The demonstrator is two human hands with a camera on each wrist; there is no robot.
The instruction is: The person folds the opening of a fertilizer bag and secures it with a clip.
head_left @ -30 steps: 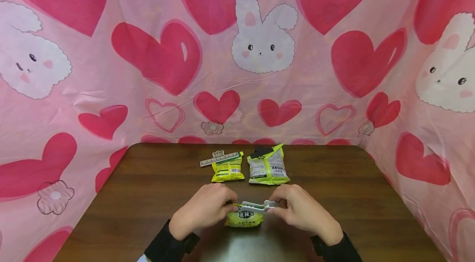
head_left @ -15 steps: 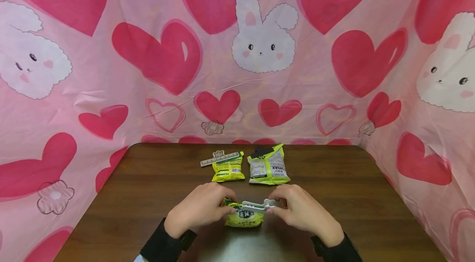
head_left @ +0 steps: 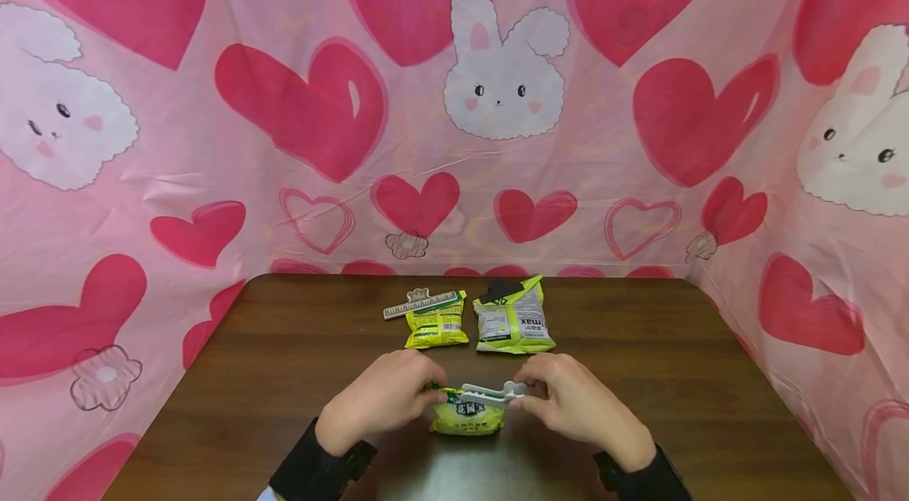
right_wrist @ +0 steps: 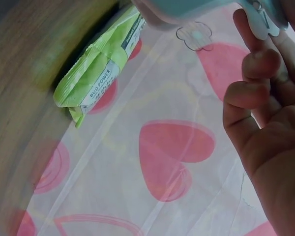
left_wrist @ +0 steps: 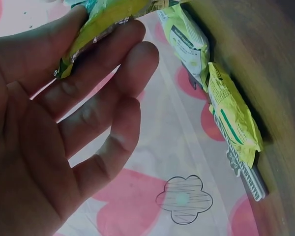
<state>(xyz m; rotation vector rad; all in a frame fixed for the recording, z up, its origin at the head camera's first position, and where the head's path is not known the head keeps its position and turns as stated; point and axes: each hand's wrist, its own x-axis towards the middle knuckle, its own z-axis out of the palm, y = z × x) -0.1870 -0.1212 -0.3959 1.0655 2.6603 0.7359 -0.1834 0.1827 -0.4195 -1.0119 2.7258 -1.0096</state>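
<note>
Backdrop: pink cloth (head_left: 284, 170) printed with red hearts and white rabbits, hung behind and to both sides of a dark wooden worktop (head_left: 284, 375).

Far side of the worktop, centre: two yellow-green snack packets lying flat, just beside each other. The left packet (head_left: 435, 323) has a grey toothed clip (head_left: 420, 303) across its top edge; the right packet (head_left: 513, 317) carries a dark clip (head_left: 499, 292) at its top.

Near edge: a third packet (head_left: 467, 415), yellow-green, stands between both hands. The left hand (head_left: 383, 400) pinches the packet's top corner, thumb and fingers clamped on the film, as the left wrist view confirms. The right hand (head_left: 577, 405) holds the end of a pale sealing clip (head_left: 490, 392) which lies along the packet's top; its grip is closed on that end.

Judgement on the step in hand: the clip appears to be going onto the packet mouth. To do it well, the film should be kept taut and flat by the left hand, the clip square across the full width, and pressure applied evenly along it so no corner of the film escapes
</note>
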